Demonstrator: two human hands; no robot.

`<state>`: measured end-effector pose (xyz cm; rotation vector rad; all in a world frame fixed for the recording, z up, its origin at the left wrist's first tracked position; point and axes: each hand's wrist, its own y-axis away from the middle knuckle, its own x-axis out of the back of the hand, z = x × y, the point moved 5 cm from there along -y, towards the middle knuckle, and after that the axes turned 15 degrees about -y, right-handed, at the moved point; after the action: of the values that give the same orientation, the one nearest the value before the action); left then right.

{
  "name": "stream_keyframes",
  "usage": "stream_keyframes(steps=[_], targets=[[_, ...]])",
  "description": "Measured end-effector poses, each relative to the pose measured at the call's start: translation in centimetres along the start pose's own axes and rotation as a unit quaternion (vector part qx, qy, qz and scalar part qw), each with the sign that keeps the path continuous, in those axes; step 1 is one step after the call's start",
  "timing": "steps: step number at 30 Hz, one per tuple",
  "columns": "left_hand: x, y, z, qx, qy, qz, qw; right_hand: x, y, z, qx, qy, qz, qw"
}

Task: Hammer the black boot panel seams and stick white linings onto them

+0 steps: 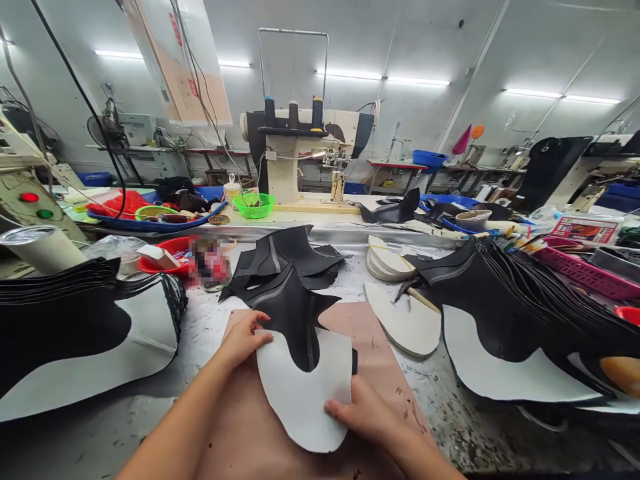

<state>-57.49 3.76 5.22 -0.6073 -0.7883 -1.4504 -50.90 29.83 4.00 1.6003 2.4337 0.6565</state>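
Observation:
In front of me a black-and-white shoe upper piece (305,400) lies over a pinkish-brown sheet (380,340), its white rounded part toward me. My left hand (245,340) pinches its left edge where white meets black. Lower on the right side, my right hand (363,407) is closed on the white edge, thumb on top and fingers hidden underneath. Just beyond lie more black upper pieces (295,250), partly overlapped by the held one. A rounded stack of white pieces (405,323) is to the right, with a brush handle (424,300) across it.
Large stacks of black-and-white uppers stand at left (65,320) and right (500,320). Behind are a sewing machine (285,167) with thread spools, a green basket (253,205) and a blue tray (195,215). A red bowl (175,250) and a magenta basket (585,270) flank the work area.

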Motion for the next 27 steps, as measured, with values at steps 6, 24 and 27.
stream_keyframes(steps=[6, 24, 27], targets=[[0.1, -1.4, 1.0, -0.031, -0.004, -0.013, 0.999, 0.0, -0.6, 0.9, 0.017, 0.031, 0.015, 0.999], [-0.5, -1.8, 0.6, -0.042, -0.04, -0.025, 0.998, -0.3, -0.2, -0.4, 0.069, 0.08, -0.004, 0.994], [-0.5, -1.9, 0.6, -0.043, -0.051, -0.02, 0.998, -0.2, -0.1, -0.4, 0.066, 0.091, 0.007, 0.994]])
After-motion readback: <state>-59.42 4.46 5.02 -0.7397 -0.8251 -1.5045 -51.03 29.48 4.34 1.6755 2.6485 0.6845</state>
